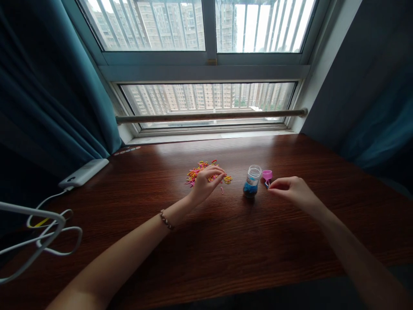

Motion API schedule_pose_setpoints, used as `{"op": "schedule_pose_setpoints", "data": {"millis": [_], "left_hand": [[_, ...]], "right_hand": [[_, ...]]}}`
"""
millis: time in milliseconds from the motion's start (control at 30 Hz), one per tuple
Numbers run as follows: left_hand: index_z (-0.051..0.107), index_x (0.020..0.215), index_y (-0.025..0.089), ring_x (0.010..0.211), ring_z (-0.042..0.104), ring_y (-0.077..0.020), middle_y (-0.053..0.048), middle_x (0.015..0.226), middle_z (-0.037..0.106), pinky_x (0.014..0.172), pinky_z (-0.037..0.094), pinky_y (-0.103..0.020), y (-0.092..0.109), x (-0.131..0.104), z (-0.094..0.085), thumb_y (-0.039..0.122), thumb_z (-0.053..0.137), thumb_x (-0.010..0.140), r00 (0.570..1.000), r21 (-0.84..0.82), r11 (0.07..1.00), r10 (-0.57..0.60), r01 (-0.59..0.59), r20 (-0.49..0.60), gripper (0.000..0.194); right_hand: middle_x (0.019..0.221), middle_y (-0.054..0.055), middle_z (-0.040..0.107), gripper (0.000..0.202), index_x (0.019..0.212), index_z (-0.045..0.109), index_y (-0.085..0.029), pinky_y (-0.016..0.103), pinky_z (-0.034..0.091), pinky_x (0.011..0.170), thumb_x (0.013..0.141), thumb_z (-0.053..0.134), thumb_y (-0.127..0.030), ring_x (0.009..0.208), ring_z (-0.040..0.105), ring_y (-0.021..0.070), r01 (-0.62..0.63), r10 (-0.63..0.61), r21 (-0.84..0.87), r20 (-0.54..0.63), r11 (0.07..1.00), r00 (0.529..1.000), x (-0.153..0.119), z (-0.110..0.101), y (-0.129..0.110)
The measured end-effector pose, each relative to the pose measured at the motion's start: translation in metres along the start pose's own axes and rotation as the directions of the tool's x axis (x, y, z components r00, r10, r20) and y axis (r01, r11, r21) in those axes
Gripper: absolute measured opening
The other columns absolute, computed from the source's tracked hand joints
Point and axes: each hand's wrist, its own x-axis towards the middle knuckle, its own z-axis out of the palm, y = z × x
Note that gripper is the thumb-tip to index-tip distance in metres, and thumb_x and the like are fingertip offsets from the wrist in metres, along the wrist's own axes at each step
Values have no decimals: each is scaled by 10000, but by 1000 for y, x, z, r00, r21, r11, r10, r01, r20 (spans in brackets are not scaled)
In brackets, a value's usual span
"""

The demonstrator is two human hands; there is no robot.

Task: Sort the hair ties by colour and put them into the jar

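My left hand [208,183] is over a pile of small pink, yellow and red hair ties [194,173], its thumb and fingers pinched together. Whatever lies between those fingertips is too small to make out. To its right, an open clear jar [251,181] stands upright, with blue hair ties in its lower half. My right hand [293,192] is closed in a pinch just right of the jar, on a small blue and white hair tie [266,183]. Directly behind those fingertips is a pink lid [267,174].
Several yellow hair ties [228,179] and a single pink one [222,190] lie at the pile's edge. A white power bank [84,172] with a white cable [58,232] rests on the left of the brown table [206,254]. A window with a rail [209,116] is behind.
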Motion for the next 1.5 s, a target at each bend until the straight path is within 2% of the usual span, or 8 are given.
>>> {"op": "schedule_pose_setpoints", "data": {"millis": [67, 300, 600, 800, 967, 1333, 1433, 1500], "left_hand": [[669, 762, 161, 811, 578, -180, -76, 822, 644, 777, 447, -325, -11, -16, -13, 265, 544, 791, 1000, 58, 998, -11, 10, 7, 165], [645, 718, 165, 766, 572, -163, -61, 787, 633, 725, 455, -301, -31, -46, -36, 217, 545, 785, 999, 167, 986, 11, -19, 47, 132], [629, 728, 162, 764, 559, -152, -62, 802, 619, 724, 452, -289, -28, -55, -32, 190, 524, 795, 994, 109, 994, 18, -30, 107, 128], [621, 729, 164, 760, 550, -146, -57, 794, 606, 712, 447, -279, -25, -59, -30, 180, 502, 808, 991, 85, 996, -21, 9, 132, 144], [623, 730, 164, 755, 545, -147, -56, 789, 609, 711, 448, -280, -23, -59, -30, 187, 493, 814, 990, 99, 995, -27, 13, 140, 156], [630, 708, 177, 749, 554, -162, -61, 776, 619, 728, 452, -312, -24, -61, -30, 208, 479, 818, 991, 122, 993, -16, 0, 134, 189], [630, 707, 178, 765, 557, -164, -59, 782, 623, 741, 451, -314, -27, -61, -30, 205, 488, 813, 994, 133, 991, -19, 4, 109, 179], [631, 716, 178, 774, 561, -163, -57, 793, 626, 751, 451, -313, -31, -59, -33, 205, 499, 808, 996, 148, 989, -20, 8, 82, 164]], "right_hand": [[696, 15, 675, 178, 696, 680, -193, 243, 421, 618, 669, 618, -358, 676, 612, 174, -72, 53, -156, -122, 985, 991, 10, 3, 25], [748, 37, 677, 180, 713, 665, -205, 242, 402, 615, 701, 572, -358, 704, 612, 178, -178, 140, -382, -125, 907, 982, 30, 28, 51], [747, 42, 672, 191, 743, 645, -167, 239, 415, 639, 743, 486, -272, 713, 609, 171, -116, 142, -417, 33, 901, 989, 29, -4, 70], [738, 8, 678, 184, 765, 658, -188, 225, 426, 597, 736, 524, -311, 659, 602, 151, 13, -57, -348, -117, 937, 992, 10, -35, 3], [696, -11, 678, 175, 762, 674, -201, 210, 424, 547, 728, 559, -328, 588, 591, 126, 129, -206, -315, -227, 940, 952, 12, -28, -59], [762, 13, 691, 184, 797, 688, -214, 249, 463, 638, 749, 540, -314, 682, 620, 171, 84, -177, -333, -260, 939, 949, 21, -9, -78], [764, 21, 678, 166, 808, 662, -203, 235, 457, 600, 780, 520, -285, 638, 605, 145, 212, -276, -255, -248, 944, 929, 10, 21, -92], [748, 15, 663, 152, 820, 639, -196, 227, 455, 611, 797, 490, -213, 639, 592, 130, 334, -357, -219, -75, 917, 931, 8, 52, -97]]}}
